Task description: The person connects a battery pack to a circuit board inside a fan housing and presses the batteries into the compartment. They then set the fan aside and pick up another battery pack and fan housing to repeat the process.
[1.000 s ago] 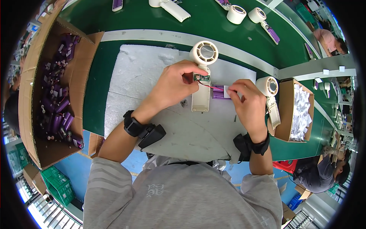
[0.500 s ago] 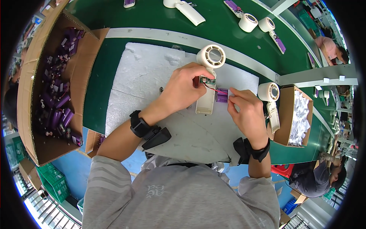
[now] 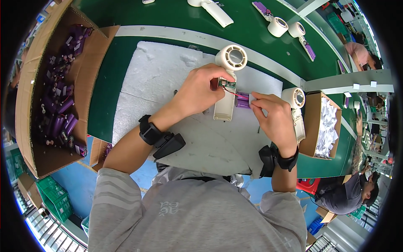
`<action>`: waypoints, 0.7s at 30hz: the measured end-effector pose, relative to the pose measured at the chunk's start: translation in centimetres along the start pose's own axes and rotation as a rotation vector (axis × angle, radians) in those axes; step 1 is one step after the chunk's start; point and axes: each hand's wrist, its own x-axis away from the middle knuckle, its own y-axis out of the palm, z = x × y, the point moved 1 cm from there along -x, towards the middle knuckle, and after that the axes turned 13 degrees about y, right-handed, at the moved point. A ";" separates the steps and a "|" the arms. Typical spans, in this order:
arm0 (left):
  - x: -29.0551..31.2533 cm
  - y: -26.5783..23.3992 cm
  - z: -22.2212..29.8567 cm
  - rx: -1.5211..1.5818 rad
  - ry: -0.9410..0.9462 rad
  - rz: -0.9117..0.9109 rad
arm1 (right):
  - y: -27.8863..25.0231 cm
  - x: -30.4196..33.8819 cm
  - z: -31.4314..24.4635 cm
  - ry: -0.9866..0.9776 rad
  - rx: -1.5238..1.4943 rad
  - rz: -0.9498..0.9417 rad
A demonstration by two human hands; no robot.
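**Left hand (image 3: 197,89) on a fan (image 3: 225,106), right hand (image 3: 275,117) on its battery (image 3: 242,101)**

The green bench (image 3: 111,80) spreads widest, with a pale foam sheet (image 3: 155,71) laid over its near part. At the left stands a tall carton (image 3: 29,96) of purple cells (image 3: 58,122); at the right, a smaller box (image 3: 311,130) holds white slips (image 3: 328,130).

Both hands work over the foam sheet, each wrist strapped with a black band. The left hand holds the fan at the top of its handle, thumb and forefinger close together around the circuit board. The right hand has a narrow grip: thumb and forefinger pinch the right end of the battery.

The cream fan is over the foam sheet, its round head away from the person and its open handle toward them. A second fan (image 3: 289,98) lies just beyond the right hand, beside the box. The purple battery is just right of the handle; whether the two touch, I cannot tell. The small green board (image 3: 228,84) sits near the handle's top. Thinnest of all, a red wire (image 3: 231,92) runs from the board to the battery.
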 end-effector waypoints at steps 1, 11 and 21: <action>0.0 0.0 0.0 0.000 -0.001 0.001 | 0.0 0.0 -0.1 -0.011 0.005 0.009; -0.1 0.0 -0.8 0.031 0.026 -0.005 | 0.2 -0.4 -1.2 -0.043 0.141 -0.081; -0.2 -0.3 -1.0 0.026 0.037 -0.026 | -4.7 -3.2 3.8 0.069 -0.062 -0.261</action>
